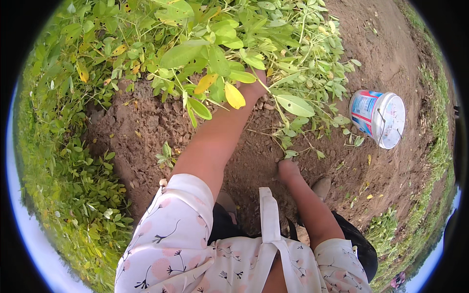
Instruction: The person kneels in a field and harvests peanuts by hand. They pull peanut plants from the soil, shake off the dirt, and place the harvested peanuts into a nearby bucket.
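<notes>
My left hand [255, 83] reaches forward into leafy peanut plants [220, 55]. Leaves cover its fingers, so its grip on the stems cannot be made out. Beside that wrist, a few peanut pods [268, 106] lie at the foot of the foliage. Lower down and nearer my body, my right hand [288, 170] is at the brown soil [249, 161]. Its fingers are bent down out of sight, at the end of a thin leafy stem [292, 154]. Whether it holds anything is not visible.
To the right, a white plastic bucket [381, 117] with a printed label and wire handle stands tilted in view on the soil. Dense green plants [88, 197] line the left side. My shoes [322, 187] are on the ground close behind my right hand.
</notes>
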Available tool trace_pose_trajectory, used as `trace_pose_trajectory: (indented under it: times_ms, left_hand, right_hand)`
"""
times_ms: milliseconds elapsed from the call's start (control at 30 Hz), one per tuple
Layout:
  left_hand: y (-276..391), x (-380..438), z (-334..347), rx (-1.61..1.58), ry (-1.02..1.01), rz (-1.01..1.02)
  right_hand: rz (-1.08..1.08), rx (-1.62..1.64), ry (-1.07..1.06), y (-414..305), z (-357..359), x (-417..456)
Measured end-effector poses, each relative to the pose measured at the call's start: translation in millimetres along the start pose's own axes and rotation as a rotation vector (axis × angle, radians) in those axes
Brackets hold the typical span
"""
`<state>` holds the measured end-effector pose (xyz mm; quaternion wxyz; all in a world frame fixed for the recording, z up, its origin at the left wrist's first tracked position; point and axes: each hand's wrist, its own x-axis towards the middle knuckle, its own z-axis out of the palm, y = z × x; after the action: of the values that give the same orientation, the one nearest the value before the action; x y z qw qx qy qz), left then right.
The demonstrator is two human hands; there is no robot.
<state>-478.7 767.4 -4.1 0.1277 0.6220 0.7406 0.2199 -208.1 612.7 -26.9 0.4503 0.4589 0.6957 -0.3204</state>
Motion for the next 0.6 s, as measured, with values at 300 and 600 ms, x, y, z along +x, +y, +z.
trace_pose_trajectory:
  times_ms: [300,600]
  left_hand:
    - [-5,-34,-115,-0.273,-0.495,-0.19]
    - [-51,-94,-117,-0.525,-0.574,-0.732]
  right_hand:
    - [-0.023,0.009,0.224,4,12,-4]
    - [-0.115,0.171,0.098,17,-19,-21]
